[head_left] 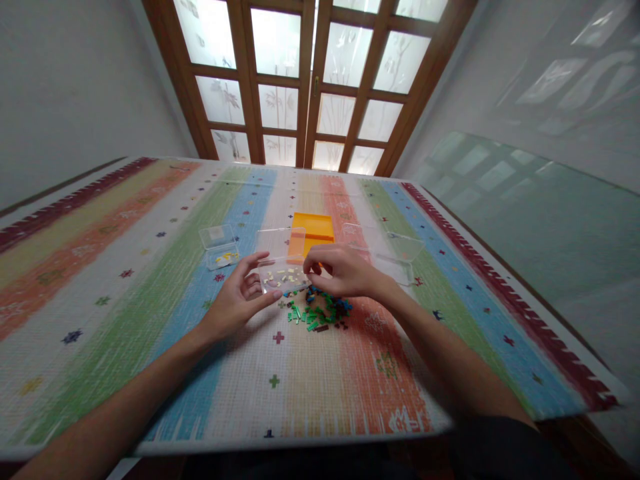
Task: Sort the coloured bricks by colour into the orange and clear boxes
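My left hand (243,293) grips a clear plastic box (265,277) by its left side, thumb at the front edge. The box's lid stands open at the back, and small cream-coloured building bricks (287,275) lie scattered inside. At the right end of the box is my right hand (340,268), its fingers curled into a pinch. What the fingertips hold, if anything, is too small to make out. Below both hands, a loose pile of small green, blue and brown building bricks (315,312) lies on the tablecloth, partly covered by the box and right hand.
An open orange box (313,224) sits behind the hands. To the left is an open clear box (215,257) with yellow pieces in it. Another open clear box (400,270) lies at the right. A striped tablecloth (165,300) covers the table.
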Tool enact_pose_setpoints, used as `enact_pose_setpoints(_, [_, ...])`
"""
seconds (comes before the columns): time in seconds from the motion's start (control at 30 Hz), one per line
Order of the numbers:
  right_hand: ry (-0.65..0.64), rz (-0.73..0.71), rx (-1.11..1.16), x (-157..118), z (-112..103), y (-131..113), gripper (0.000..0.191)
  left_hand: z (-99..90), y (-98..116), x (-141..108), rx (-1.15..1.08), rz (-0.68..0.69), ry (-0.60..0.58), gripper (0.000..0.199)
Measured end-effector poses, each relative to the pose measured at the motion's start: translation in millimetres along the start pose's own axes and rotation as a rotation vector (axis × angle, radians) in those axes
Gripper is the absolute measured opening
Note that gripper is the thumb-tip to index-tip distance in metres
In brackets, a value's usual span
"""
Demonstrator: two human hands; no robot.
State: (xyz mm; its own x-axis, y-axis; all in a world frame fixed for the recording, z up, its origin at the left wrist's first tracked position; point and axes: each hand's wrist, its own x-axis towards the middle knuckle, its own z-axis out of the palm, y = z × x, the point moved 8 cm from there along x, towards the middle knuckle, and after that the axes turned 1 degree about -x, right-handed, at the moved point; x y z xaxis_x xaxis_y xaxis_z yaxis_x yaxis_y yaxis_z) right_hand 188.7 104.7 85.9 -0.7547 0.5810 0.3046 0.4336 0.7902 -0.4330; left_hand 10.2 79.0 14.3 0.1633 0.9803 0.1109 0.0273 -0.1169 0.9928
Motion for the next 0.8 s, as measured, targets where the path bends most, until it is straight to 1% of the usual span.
enact_pose_setpoints(0.07, [-0.134, 0.037, -0.015, -1, 7, 3, 0.012, -5.6, -1, 1, 0.044, -0.003, 0.040, 0.073])
enact_pose_setpoints(0.17, [-0.345, 0.091, -0.070, -4, 24, 10, 0.013, -14.2, -2, 4, 0.113, -0.005, 0.092, 0.075])
enact_pose_setpoints(0.23, [-0.441, 0.123, -0.097, -6, 35, 15, 0.016, -17.9, -2, 5, 0.130, -0.003, 0.107, 0.075])
enact_pose_setpoints(0.3, [-0.497, 0.144, -0.110, -6, 43, 19, 0.018, -20.0, -2, 6, 0.133, -0.001, 0.117, 0.074])
enact_pose_setpoints(0.47, [-0.558, 0.162, -0.160, -8, 51, 24, 0.020, -20.6, -1, 5, 0.129, -0.007, 0.131, 0.074])
enact_pose_setpoints(0.67, [-0.531, 0.154, -0.241, -7, 49, 21, 0.012, -18.1, -2, 5, 0.113, -0.005, 0.107, 0.076])
enact_pose_setpoints(0.8, [-0.555, 0.151, -0.306, -7, 50, 15, 0.013, -17.2, -1, 5, 0.124, -0.007, 0.096, 0.075])
